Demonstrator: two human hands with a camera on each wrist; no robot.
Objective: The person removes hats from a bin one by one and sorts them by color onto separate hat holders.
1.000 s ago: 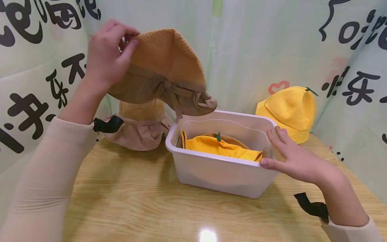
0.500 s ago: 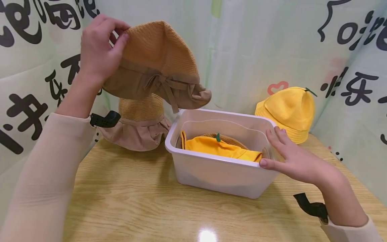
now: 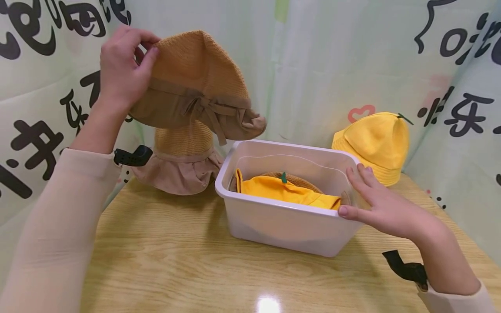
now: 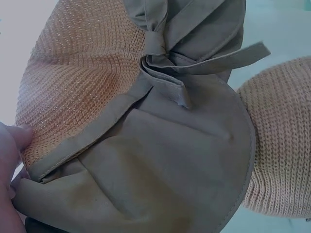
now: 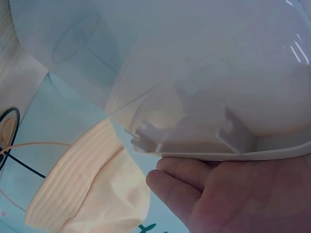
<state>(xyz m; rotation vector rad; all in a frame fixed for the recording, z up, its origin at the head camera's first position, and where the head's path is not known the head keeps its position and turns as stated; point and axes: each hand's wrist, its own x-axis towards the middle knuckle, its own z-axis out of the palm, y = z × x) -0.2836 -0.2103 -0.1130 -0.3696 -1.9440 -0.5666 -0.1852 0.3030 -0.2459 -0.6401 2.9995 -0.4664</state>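
Note:
My left hand (image 3: 124, 65) pinches a tan knitted sun hat (image 3: 201, 65) by the side of its crown, above the table. The hat's brown cloth brim and tied bow hang toward the bin; in the left wrist view the bow (image 4: 155, 43) shows up close. My right hand (image 3: 385, 208) rests on the right rim of a white plastic bin (image 3: 274, 224), fingers spread along it and thumb at the front corner. Inside the bin lies a folded yellow hat (image 3: 282, 191) with a green leaf tab. Behind it shows part of a brown woven hat (image 3: 303, 181).
A second tan hat with a pinkish-brown brim (image 3: 180, 174) stands on the wooden table (image 3: 176, 261), left of the bin. Behind the bin's right end sits a yellow bucket hat (image 3: 375, 143) with a green stem. Printed curtains (image 3: 305, 65) enclose the table.
My left hand has carried the tan sun hat leftward and slightly up, away from over the bin. The right hand and the bin have stayed in place.

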